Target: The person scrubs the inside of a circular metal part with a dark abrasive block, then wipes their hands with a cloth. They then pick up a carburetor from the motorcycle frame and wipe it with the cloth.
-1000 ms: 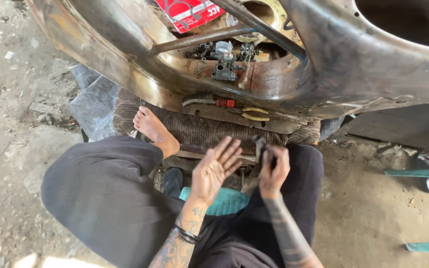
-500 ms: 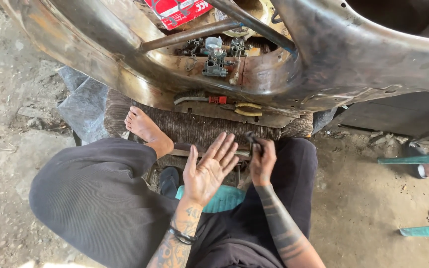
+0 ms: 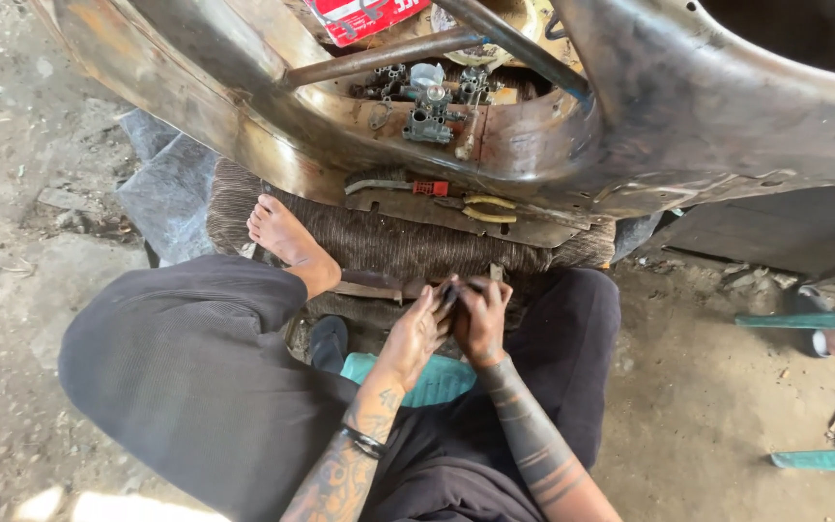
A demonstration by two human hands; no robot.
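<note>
I see my left hand (image 3: 416,333) and right hand (image 3: 480,317) pressed together just above my lap, fingers curled around a small dark part (image 3: 448,296) pinched between them; what that part is I cannot tell. Both hands are clenched on it. They hang near the brown woven mat (image 3: 408,242), close to my bare foot (image 3: 287,237). Beyond the mat lie yellow-handled pliers (image 3: 485,208) and a red-handled tool (image 3: 408,187), under the rusty metal shell (image 3: 688,126).
</note>
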